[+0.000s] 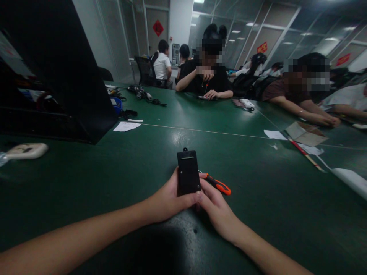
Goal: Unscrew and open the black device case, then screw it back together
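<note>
1. Your left hand [168, 198] and right hand [213, 204] meet at the near middle of the green table [114, 179]; both are curled closed around the lower end of a small black device [188, 172], which stands tilted up off the table between them.
2. The bottom edge of the black device is hidden behind your fingers; its face is dark, and apart from a slot near the top, details are hard to make out.
3. Your right hand also has hold of an orange-handled tool [219, 185], which juts out to the right of the black device; its tip is hidden behind the device, so you cannot tell what kind it is.
4. Left of the black device the table lies open as far as a pale flat gadget [27, 150] near the table's left edge; behind that gadget a large black rack [57, 68] is cut off by the frame.
5. Right of the black device there is open green surface; farther right lie papers [304, 133] and a thin stick [305, 154].
6. Beyond the black device, across the table, other people [208, 72] sit working; their hands stay well apart from yours.
</note>
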Tool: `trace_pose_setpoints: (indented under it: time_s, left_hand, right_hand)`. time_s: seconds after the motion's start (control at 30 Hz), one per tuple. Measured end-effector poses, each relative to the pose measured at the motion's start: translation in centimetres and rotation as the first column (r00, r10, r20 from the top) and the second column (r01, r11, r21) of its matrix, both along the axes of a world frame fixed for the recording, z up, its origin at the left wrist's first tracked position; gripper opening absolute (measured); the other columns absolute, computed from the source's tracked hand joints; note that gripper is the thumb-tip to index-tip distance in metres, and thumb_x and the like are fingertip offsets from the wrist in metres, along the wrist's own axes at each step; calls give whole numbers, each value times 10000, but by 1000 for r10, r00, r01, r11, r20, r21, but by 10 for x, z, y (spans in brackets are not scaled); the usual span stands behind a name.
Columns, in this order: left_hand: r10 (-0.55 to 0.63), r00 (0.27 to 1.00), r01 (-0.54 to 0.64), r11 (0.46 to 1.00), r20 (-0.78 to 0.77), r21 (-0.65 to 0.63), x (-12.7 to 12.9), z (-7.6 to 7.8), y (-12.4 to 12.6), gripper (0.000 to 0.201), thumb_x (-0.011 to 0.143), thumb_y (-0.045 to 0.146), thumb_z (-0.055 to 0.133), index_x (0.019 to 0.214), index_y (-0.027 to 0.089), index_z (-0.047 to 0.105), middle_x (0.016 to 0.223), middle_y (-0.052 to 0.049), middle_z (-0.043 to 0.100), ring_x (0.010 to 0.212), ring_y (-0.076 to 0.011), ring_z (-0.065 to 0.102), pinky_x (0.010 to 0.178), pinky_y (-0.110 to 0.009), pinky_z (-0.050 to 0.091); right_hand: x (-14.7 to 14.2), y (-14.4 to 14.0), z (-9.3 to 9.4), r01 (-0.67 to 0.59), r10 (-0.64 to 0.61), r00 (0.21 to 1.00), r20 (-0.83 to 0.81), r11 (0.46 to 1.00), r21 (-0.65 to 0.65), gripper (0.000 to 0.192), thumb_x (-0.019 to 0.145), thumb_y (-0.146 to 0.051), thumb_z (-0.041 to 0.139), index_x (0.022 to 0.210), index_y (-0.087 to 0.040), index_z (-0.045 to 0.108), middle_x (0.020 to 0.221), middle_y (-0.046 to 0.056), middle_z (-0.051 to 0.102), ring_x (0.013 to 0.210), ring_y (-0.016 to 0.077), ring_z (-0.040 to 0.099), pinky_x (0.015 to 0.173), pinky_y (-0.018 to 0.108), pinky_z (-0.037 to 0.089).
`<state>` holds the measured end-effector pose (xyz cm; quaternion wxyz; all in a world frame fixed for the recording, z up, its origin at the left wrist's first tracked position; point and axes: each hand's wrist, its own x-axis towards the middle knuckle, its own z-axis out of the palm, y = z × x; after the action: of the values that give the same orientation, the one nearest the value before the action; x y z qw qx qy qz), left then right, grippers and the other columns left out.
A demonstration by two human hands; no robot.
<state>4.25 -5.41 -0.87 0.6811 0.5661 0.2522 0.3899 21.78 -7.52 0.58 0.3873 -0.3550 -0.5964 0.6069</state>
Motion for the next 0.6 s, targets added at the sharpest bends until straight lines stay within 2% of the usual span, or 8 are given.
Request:
trace_pose_setpoints:
  time_s: [0.1, 0.2, 0.3, 0.37, 0.43, 0.53, 0.57, 0.6]
  left_hand:
    - [7, 999, -6, 1000, -38, 16, -1, 1, -1, 573, 925, 429, 673, 1409, 211, 460, 1307, -139, 623, 698, -112, 559, 633, -260, 445]
    - [19, 1000, -19, 999, -11, 28, 0, 1, -1, 548, 932, 427, 663, 1391, 201, 464, 1327, -141, 618, 712, -116, 574, 650, -269, 452]
    - [11, 1000, -12, 1000, 26, 12, 0, 2, -1, 537, 916, 424, 686, 1361, 206, 478, 1398, -146, 591, 864, -173, 654, 729, -299, 497]
    - [30, 999, -31, 1000, 44, 5, 0, 2, 1, 503, 909, 437, 696, 1313, 194, 522, 1367, -143, 622, 1027, -231, 668, 859, -347, 514]
    - [81, 994, -81, 997, 68, -13, 0, 2, 4, 448, 903, 442, 705, 1233, 167, 579, 1260, -136, 680, 1133, -262, 649, 988, -383, 481]
    - [159, 974, -132, 976, 158, -171, 0, 1, 10, 389, 891, 438, 722, 1123, 149, 604, 1059, -95, 714, 991, -231, 701, 950, -375, 507]
    - [179, 965, -131, 963, 194, -234, 0, 1, 13, 371, 890, 430, 724, 1095, 147, 600, 1008, -78, 708, 938, -215, 709, 923, -366, 518]
    - [197, 954, -130, 950, 225, -283, 0, 2, 15, 351, 888, 413, 729, 1072, 145, 595, 969, -63, 699, 890, -196, 711, 891, -350, 527]
  right_hand:
    - [-1, 1, -1, -9, 9, 1000, 15, 1000, 9, 371, 952, -531, 596, 1090, -186, 597, 760, -25, 548, 650, 126, 479, 664, 262, 424]
    - [-3, 2, -5, 7, -8, 1000, 19, 999, 49, 401, 947, -557, 586, 1086, -181, 596, 748, -26, 549, 634, 125, 482, 636, 257, 421]
    - [-2, 1, -8, 35, -45, 995, 87, 993, 116, 414, 959, -560, 554, 1085, -170, 613, 720, -23, 568, 600, 125, 501, 576, 248, 409]
    - [4, 0, -7, 29, -82, 968, 237, 975, 220, 372, 989, -501, 521, 1094, -164, 636, 691, -18, 591, 564, 126, 518, 538, 243, 404]
    - [15, 0, -3, -46, -166, 886, 433, 898, 438, 328, 994, -433, 530, 1114, -158, 661, 704, 4, 638, 571, 138, 559, 551, 252, 435]
    - [35, 5, 5, -244, -480, 627, 614, 627, 740, 320, 962, -425, 587, 1086, -150, 693, 850, 95, 714, 746, 221, 647, 672, 328, 509]
    - [41, 8, 7, -283, -576, 521, 630, 580, 764, 348, 955, -447, 594, 1096, -142, 689, 919, 127, 719, 820, 259, 656, 710, 364, 524]
    - [45, 12, 8, -302, -634, 424, 646, 573, 761, 389, 948, -471, 599, 1121, -132, 679, 981, 154, 713, 885, 293, 657, 738, 398, 534]
